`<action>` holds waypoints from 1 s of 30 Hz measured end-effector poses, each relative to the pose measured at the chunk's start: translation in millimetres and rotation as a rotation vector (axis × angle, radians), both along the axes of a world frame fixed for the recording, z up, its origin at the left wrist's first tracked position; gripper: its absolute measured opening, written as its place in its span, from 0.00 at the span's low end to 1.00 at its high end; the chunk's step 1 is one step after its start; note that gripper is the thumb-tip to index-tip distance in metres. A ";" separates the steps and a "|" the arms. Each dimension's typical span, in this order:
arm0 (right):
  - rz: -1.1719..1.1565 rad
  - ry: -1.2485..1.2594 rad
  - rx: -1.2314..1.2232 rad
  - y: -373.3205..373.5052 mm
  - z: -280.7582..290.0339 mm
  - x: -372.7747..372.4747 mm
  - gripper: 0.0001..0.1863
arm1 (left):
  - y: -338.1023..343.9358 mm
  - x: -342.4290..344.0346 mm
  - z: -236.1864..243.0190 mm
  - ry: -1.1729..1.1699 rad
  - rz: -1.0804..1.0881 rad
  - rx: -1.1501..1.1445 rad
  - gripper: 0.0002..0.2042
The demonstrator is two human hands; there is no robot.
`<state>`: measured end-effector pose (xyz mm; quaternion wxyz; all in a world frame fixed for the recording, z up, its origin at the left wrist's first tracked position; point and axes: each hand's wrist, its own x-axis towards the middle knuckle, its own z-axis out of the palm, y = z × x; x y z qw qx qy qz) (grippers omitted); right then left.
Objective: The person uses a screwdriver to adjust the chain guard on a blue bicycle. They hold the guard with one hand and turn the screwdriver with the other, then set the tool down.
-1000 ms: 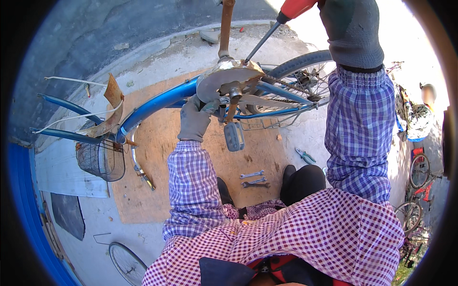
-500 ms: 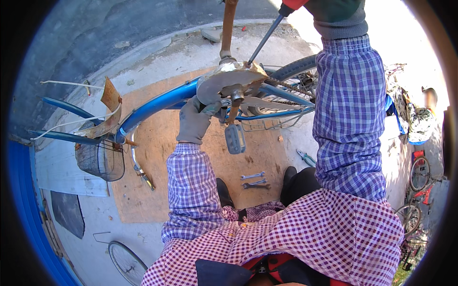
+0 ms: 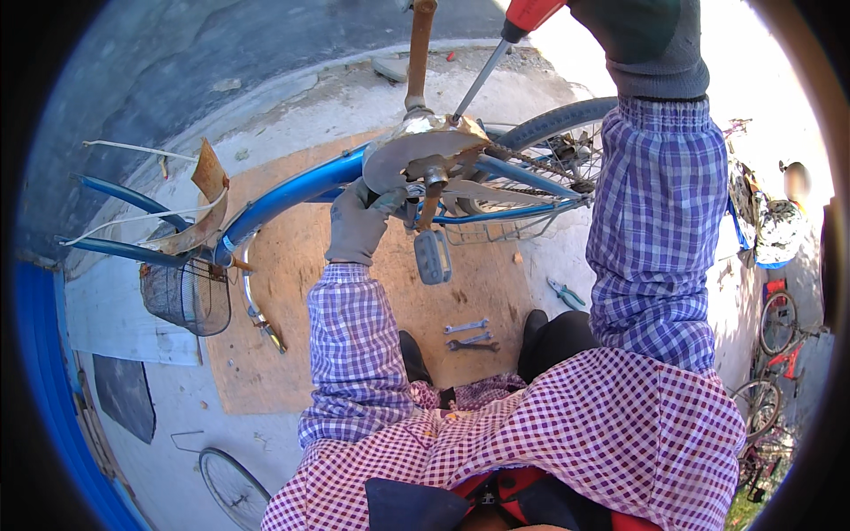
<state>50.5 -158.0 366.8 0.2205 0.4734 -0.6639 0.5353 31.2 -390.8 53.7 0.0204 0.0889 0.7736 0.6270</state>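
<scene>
Far left: dark wire-mesh bicycle basket [image 3: 184,296] hangs at the front end of the upturned blue steel bicycle frame [image 3: 283,196], a rusted brown mudguard strip [image 3: 202,205] just above it. Frame lies over a flat tan plywood sheet [image 3: 292,354] on the concrete ground [image 3: 159,460]. Left hand [image 3: 359,226], in a grey work glove, has its grip closed around the frame at the crank, just beside the dull silver metal chainguard disc [image 3: 421,155]; fingers wrapped, thumb side hidden. Below the disc a rusty crank arm carries a grey block pedal [image 3: 433,256], hanging downward. Rusty brown tube [image 3: 419,53] rises from the disc toward the upper edge. Two small silver spanners [image 3: 469,334] lie on the plywood between the person's dark shoes. Red-handled steel screwdriver [image 3: 496,62] slants down, tip at or against the disc's upper rim; contact probably, view too small to confirm. Right hand [image 3: 642,35], dark green glove, grips the red handle closed at the upper edge. Black rear tyre [image 3: 558,124] behind the right sleeve. Blue-handled pliers [image 3: 565,294] lie on the ground just right of the plywood.
</scene>
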 end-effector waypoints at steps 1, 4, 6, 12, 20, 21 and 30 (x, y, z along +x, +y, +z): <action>0.093 -0.020 -0.054 5.0 -1.2 -9.8 0.23 | 0.6 0.1 -0.5 -0.003 -0.003 0.013 0.15; 0.613 -0.102 0.044 15.5 10.7 -44.0 0.18 | 1.1 -0.7 0.2 0.010 -0.008 0.032 0.15; 0.694 -0.208 0.046 19.5 14.7 -55.5 0.18 | 0.8 -0.4 1.5 0.008 -0.020 0.020 0.15; 1.014 -0.249 0.224 -1.9 20.9 -64.5 0.26 | -0.1 1.1 5.2 0.025 -0.017 0.002 0.16; -0.218 0.155 -0.488 -21.0 -23.3 4.9 0.10 | 0.7 3.2 10.0 -0.007 -0.003 -0.053 0.16; -0.192 0.132 -0.516 -24.5 -23.1 8.5 0.10 | 0.4 2.7 9.5 0.001 -0.001 -0.062 0.16; 0.312 -0.152 -0.051 7.5 6.1 -18.9 0.26 | -0.9 -3.2 -1.8 0.024 -0.030 0.012 0.15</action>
